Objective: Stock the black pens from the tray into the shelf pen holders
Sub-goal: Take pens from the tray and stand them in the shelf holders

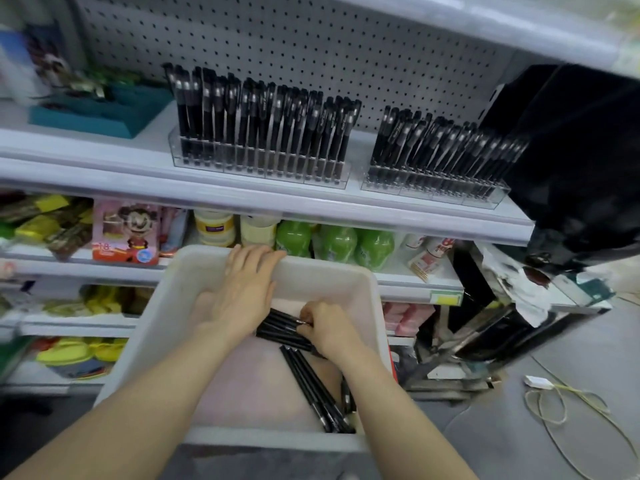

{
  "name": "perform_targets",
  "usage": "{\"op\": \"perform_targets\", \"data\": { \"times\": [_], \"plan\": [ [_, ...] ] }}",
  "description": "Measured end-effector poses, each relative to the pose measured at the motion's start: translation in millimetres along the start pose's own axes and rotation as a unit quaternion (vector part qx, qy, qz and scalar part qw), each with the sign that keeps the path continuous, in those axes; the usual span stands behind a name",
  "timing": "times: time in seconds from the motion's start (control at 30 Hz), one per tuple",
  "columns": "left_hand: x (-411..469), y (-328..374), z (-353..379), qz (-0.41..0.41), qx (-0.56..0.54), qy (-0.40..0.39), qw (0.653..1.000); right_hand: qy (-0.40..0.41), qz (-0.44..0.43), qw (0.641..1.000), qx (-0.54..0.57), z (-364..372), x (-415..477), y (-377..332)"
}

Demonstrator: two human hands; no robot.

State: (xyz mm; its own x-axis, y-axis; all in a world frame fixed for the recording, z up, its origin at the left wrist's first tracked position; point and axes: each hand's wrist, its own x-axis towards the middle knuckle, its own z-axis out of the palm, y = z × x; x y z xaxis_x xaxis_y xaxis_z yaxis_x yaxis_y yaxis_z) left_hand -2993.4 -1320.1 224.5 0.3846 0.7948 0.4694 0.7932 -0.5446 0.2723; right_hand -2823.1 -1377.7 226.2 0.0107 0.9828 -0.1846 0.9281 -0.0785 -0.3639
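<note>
While my left hand (242, 296) reaches across the white tray (166, 306), its fingers (256, 259) lie stretched out and nearly straight, tips resting on the far rim, released and wrapped around nothing I can see. My right hand (329, 330) is down inside the tray, its fingers (311, 311) clenched around a bundle of black pens (280, 329) that lies crosswise on the tray floor, just beside my left wrist. More loose black pens (315, 386) lie in a slanted heap toward the near right corner of the tray, partly hidden under my right forearm. Above and beyond the tray, on the white shelf (104, 168) in front of the pegboard, stand two clear pen holders: the left holder (259, 168) is packed with upright black pens, and the right holder (433, 188) is packed too, its pens leaning to the right. A teal organiser (104, 112) sits at the left end of that shelf, well apart from the holders. On the shelf below, just past the tray's far rim, stand green bottles (339, 242). A yellow cable (561, 403) lies looped on the floor to the right.
</note>
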Motion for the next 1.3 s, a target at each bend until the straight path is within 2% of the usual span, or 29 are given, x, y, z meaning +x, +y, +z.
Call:
{"op": "perform_targets", "data": {
  "times": [0.27,0.37,0.47,0.6,0.7,0.8,0.87,0.97,1.07,1.2,1.3],
  "plan": [
    [-4,1,-5,0.012,-0.007,-0.009,1.000,0.040,-0.028,0.999,0.009,3,3,1],
    [-2,1,-8,0.004,-0.016,-0.033,0.999,0.085,-0.023,0.989,0.121,-9,2,1],
    [3,1,-16,-0.006,-0.047,-0.038,0.998,0.129,-0.005,0.960,0.248,-36,2,0],
    [15,15,-27,0.032,-0.074,-0.028,0.996,0.185,-0.004,0.911,0.368,-79,0,-2],
    [30,32,-31,0.015,-0.081,-0.042,0.996,0.217,-0.014,0.861,0.461,-110,2,-3],
    [53,57,-34,-0.010,-0.097,-0.031,0.995,0.208,-0.028,0.809,0.548,-125,6,-4],
    [71,72,-33,0.001,-0.115,-0.028,0.993,0.201,-0.046,0.813,0.545,-128,9,1],
    [101,90,-32,0.046,-0.109,-0.015,0.993,0.229,-0.064,0.840,0.487,-143,16,18],
    [137,106,-29,0.076,-0.064,0.013,0.995,0.288,-0.048,0.856,0.426,-181,23,45],
    [180,114,-20,0.094,0.012,0.010,0.995,0.364,-0.026,0.879,0.308,-236,41,74],
    [199,117,-15,0.107,0.062,-0.001,0.992,0.402,-0.036,0.879,0.255,-264,60,84]
  ]
}}
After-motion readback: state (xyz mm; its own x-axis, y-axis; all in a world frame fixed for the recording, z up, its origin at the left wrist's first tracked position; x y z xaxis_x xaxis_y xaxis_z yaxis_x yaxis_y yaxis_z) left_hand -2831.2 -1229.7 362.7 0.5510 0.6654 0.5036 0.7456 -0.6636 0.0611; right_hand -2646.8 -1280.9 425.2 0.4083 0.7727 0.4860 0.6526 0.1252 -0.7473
